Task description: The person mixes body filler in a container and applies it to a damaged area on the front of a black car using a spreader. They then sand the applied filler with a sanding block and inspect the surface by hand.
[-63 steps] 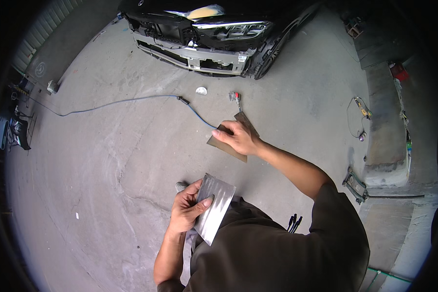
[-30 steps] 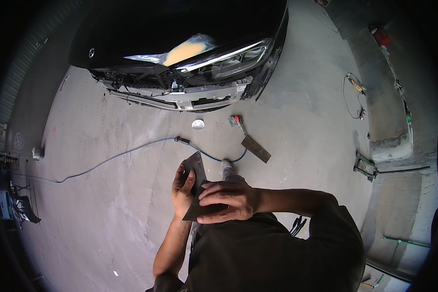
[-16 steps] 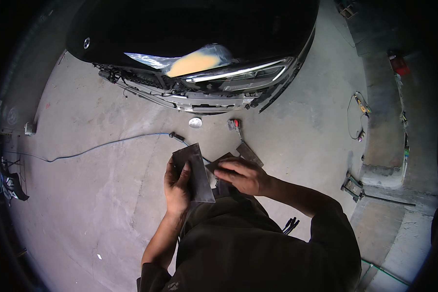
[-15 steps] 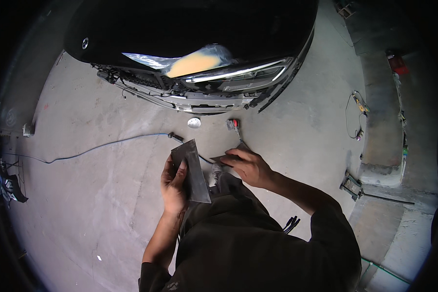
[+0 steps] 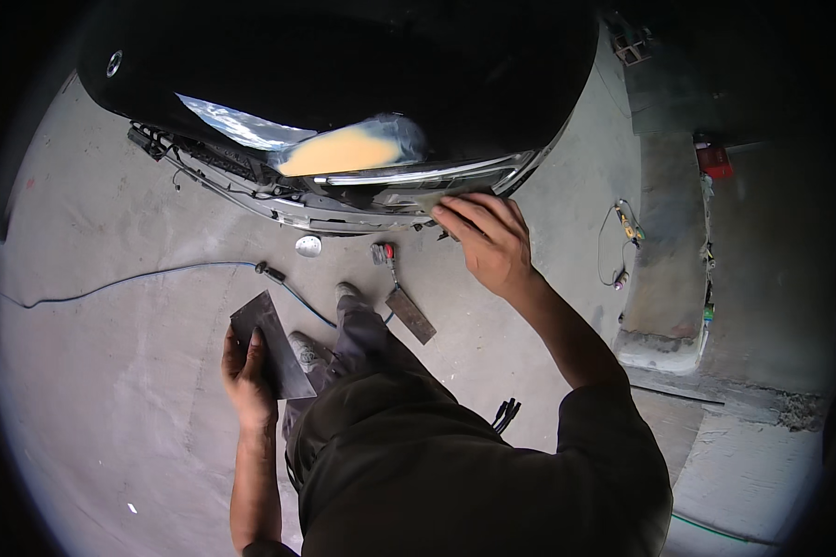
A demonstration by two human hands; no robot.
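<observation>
My left hand (image 5: 249,376) is closed on a dark, flat rectangular plate (image 5: 271,348), thumb on its face, held out over the floor by my legs. My right hand (image 5: 489,239) reaches forward to the front of a black car, its fingers pinching a thin, flat spreader (image 5: 427,199). Most of the spreader is covered by the fingers. It lies over the headlight (image 5: 464,176) in this view; whether it touches cannot be made out. Beyond it, a smooth yellow filler patch (image 5: 344,151) with a grey edge covers part of the hood (image 5: 279,56).
The car's front is stripped, showing a bare bumper beam (image 5: 297,221). On the floor (image 5: 139,371) lie a white disc (image 5: 308,246), a red-and-grey sander (image 5: 383,252), a brown board (image 5: 411,316) and a blue hose (image 5: 139,276). A yellow corded tool (image 5: 630,225) lies right.
My right hand has moved forward from near my body to the headlight with the spreader. My left hand still holds the plate, now further left in view. I have come closer to the car.
</observation>
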